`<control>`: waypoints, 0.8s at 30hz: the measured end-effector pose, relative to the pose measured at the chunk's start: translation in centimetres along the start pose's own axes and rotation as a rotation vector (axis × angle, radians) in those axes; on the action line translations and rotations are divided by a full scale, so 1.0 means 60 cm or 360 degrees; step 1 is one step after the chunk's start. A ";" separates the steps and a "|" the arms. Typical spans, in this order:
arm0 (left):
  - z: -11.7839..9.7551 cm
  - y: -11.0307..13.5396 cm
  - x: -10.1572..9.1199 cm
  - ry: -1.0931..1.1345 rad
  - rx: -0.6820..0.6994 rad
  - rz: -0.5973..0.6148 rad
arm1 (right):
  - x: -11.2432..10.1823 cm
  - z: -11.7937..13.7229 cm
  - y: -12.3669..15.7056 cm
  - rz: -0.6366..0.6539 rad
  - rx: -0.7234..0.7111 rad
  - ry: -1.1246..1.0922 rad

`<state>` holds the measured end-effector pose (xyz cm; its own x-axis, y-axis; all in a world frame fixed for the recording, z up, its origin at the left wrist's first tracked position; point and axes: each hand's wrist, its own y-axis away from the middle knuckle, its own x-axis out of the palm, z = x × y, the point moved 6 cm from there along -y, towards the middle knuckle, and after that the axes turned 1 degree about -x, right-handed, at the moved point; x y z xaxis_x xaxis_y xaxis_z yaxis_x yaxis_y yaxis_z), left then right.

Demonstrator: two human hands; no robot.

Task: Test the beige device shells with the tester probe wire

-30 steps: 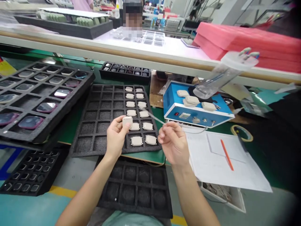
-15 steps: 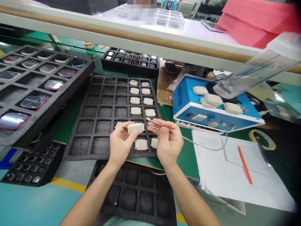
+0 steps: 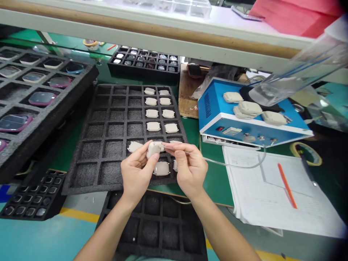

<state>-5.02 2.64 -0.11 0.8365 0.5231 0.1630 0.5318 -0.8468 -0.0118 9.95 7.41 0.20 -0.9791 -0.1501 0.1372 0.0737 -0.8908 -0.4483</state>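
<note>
My left hand (image 3: pixel 137 174) pinches a cream-coloured watch case (image 3: pixel 153 148) between thumb and fingers, tilted on edge above the foam tray. My right hand (image 3: pixel 191 172) is closed around a thin-tipped tool on a clear hose (image 3: pixel 231 165). The tool's tip meets the right side of the case or lies just beside it; I cannot tell which. Below my hands, the black foam tray (image 3: pixel 87 174) carries similar cream cases in its right columns, among them one (image 3: pixel 161 168) right under my fingers. Part of the tool is hidden by my fingers.
A blue box machine (image 3: pixel 217 108) stands at right, cream cases on top, the hose leading to its front. Beside it lie papers (image 3: pixel 252 203) with an orange stick (image 3: pixel 286 185) and a tape roll (image 3: pixel 306 154). A raised tray (image 3: pixel 16 90) stands left; a shelf edge (image 3: pixel 136 34) crosses above.
My left hand has turned the watch case from flat to more upright. My right hand has brought the tool's tip leftward and down to the case. The view has also shifted slightly.
</note>
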 end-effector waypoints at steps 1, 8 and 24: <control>0.000 0.000 0.000 -0.0008 0.0006 -0.0002 | 0.000 0.000 0.000 -0.0001 0.0006 0.0001; 0.002 0.000 0.000 -0.0013 0.0047 -0.0003 | 0.000 0.004 -0.002 -0.0021 0.0016 -0.0026; 0.000 0.000 0.000 -0.0008 0.0113 0.0012 | 0.001 0.004 -0.004 -0.0015 -0.0012 -0.0054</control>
<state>-5.02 2.67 -0.12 0.8409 0.5177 0.1578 0.5336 -0.8417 -0.0828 9.92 7.52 0.53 -0.9728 -0.1561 0.1711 0.0629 -0.8891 -0.4534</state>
